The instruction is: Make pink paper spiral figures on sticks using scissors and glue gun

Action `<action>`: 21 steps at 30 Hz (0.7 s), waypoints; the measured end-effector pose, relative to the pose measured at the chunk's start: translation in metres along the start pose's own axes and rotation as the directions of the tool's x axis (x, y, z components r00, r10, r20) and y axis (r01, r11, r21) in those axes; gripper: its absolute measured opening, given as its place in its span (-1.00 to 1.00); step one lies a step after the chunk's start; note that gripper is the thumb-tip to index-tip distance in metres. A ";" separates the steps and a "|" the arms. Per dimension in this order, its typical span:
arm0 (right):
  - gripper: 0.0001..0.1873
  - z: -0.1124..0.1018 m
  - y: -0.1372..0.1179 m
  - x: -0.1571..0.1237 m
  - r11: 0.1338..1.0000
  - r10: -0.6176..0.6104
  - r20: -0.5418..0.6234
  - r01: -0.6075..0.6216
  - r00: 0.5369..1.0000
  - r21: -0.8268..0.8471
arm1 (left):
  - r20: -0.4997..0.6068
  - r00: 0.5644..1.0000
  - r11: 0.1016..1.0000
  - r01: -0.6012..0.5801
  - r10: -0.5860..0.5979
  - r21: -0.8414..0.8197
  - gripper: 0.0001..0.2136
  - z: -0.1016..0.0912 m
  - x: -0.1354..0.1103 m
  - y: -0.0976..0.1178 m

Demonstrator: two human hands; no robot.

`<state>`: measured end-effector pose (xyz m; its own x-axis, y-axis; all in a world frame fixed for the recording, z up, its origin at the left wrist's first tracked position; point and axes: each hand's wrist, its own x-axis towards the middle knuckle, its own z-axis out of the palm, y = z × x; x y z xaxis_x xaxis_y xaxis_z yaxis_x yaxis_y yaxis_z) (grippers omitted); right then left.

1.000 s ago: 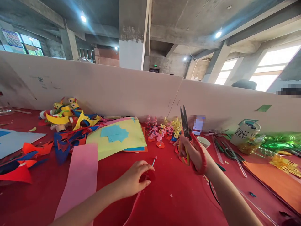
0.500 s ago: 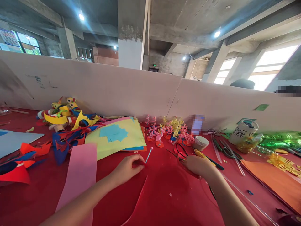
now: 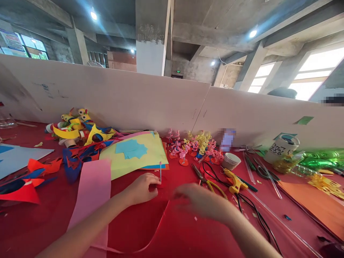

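Note:
My left hand (image 3: 141, 187) rests on the red table and pinches a small red paper disc with a thin pale stick (image 3: 160, 170) standing upright from it. My right hand (image 3: 197, 200) is blurred by motion just right of it, low over the table, fingers pointing left toward the disc; nothing shows in it. The scissors (image 3: 204, 179) with yellow and red handles lie on the table behind my right hand, near a yellow glue gun (image 3: 234, 180). A long red paper strip (image 3: 154, 233) curls in front of my left hand.
A pink paper strip (image 3: 91, 193) and yellow and blue sheets (image 3: 134, 154) lie to the left, with cut scraps (image 3: 75, 157). Several small paper spirals on discs (image 3: 193, 147) stand by the white partition (image 3: 134, 100). A cup (image 3: 231, 160), jar (image 3: 281, 148) and orange sheets (image 3: 317, 202) sit right.
My right hand lowered the scissors, laid them on the table and swung left toward my left hand. My left hand tilted the stick upright.

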<state>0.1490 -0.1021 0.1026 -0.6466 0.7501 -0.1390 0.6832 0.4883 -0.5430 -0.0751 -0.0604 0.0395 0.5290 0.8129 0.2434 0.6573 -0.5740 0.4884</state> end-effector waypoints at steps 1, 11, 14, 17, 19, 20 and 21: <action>-0.67 0.013 -0.008 0.003 0.986 -0.139 0.018 0.137 0.990 0.098 | -0.002 1.000 1.000 0.005 -0.005 0.001 -0.76 -0.001 0.000 0.002; -0.88 0.066 -0.031 0.023 0.935 -0.239 0.195 0.279 0.951 -0.217 | -0.013 0.998 0.996 0.053 -0.054 -0.077 -0.89 0.001 0.002 -0.002; -0.86 0.025 -0.013 0.009 0.973 -0.043 0.167 0.079 0.985 -0.217 | -0.041 0.995 0.987 0.085 -0.091 -0.138 -0.79 0.005 0.002 -0.007; -0.90 -0.022 0.008 -0.012 1.000 0.015 0.003 -0.015 1.000 0.023 | -0.063 0.990 0.979 0.114 -0.126 -0.167 -0.79 0.006 0.002 -0.006; -0.83 -0.047 0.018 -0.026 0.960 0.005 -0.217 0.056 0.976 0.275 | -0.065 0.989 0.975 0.122 -0.136 -0.185 -0.84 0.007 0.002 -0.004; -0.77 -0.057 0.021 -0.032 0.919 0.013 -0.360 0.131 0.933 0.371 | -0.068 0.988 0.974 0.126 -0.140 -0.186 -0.86 0.007 0.002 -0.004; -0.73 -0.065 0.023 -0.038 0.881 0.044 -0.534 0.219 0.844 0.420 | -0.074 0.987 0.975 0.128 -0.143 -0.182 -0.88 0.007 0.002 -0.003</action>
<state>0.2111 -0.0900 0.1495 -0.3345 0.8930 0.3010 0.3174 0.4075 -0.8563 -0.0717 -0.0578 0.0325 0.3887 0.8917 0.2320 0.6106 -0.4379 0.6599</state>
